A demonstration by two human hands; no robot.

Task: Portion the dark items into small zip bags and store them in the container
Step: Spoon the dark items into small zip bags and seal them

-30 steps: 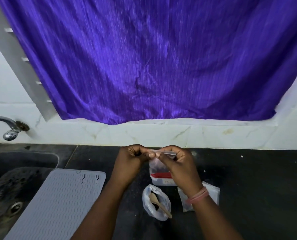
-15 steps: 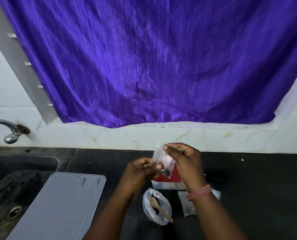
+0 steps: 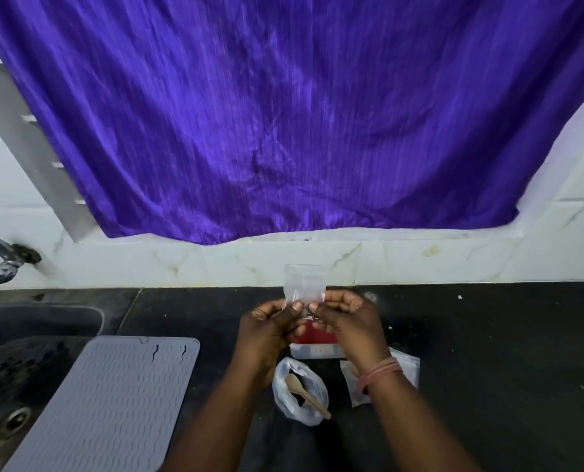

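- Your left hand (image 3: 270, 327) and right hand (image 3: 346, 321) both pinch the lower edge of a small clear zip bag (image 3: 304, 284), thin and crinkled, standing up above your fingers.
- Just below your fingers sits a rectangular container (image 3: 317, 349) with red inside.
- Nearer you on the dark counter (image 3: 488, 352), a wooden spoon (image 3: 305, 395) lies in an open plastic bag (image 3: 299, 391).

purple curtain (image 3: 283, 114), white tiled wall (image 3: 454, 260), black countertop (image 3: 505, 352), sink (image 3: 28, 335)

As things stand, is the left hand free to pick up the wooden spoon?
Probably not yet: the left hand and right hand both pinch the small zip bag. The wooden spoon lies uncovered in the open bag just below.
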